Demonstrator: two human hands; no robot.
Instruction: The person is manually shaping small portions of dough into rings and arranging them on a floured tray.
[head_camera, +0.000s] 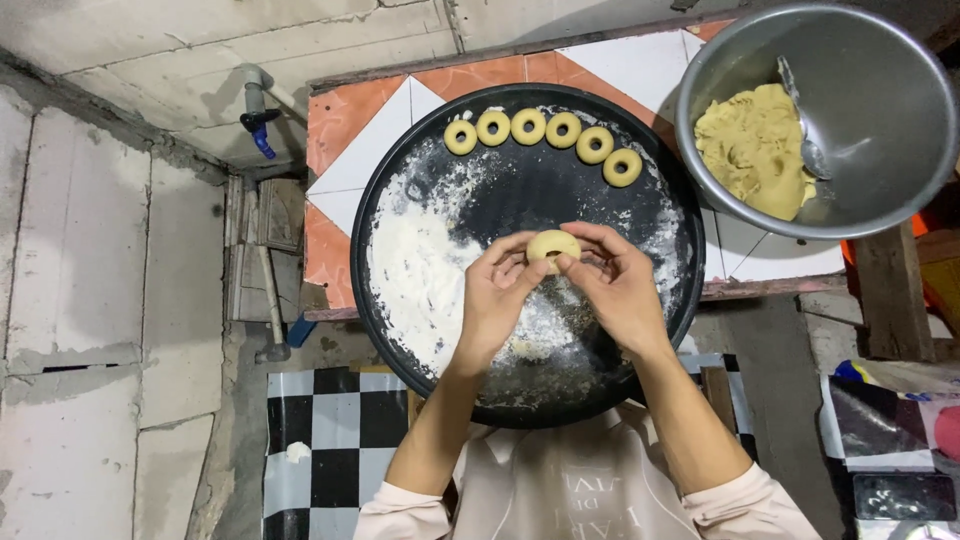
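Left hand (497, 292) and right hand (612, 280) pinch dough (553, 245) over tray (400, 180); fingers curled; bare floured room left, rings (540, 133) along far rim.

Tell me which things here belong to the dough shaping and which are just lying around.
In use:
- left hand and right hand, both pinching one dough piece
- floured black tray
- six dough rings along the tray's far edge
- metal bowl with dough lump and spoon

Lying about:
- blue tap on the wall
- checkered sheet

Tray (400, 330) centre free; 6 dough rings (541, 134) line far rim, bowl (720, 60) crowds right
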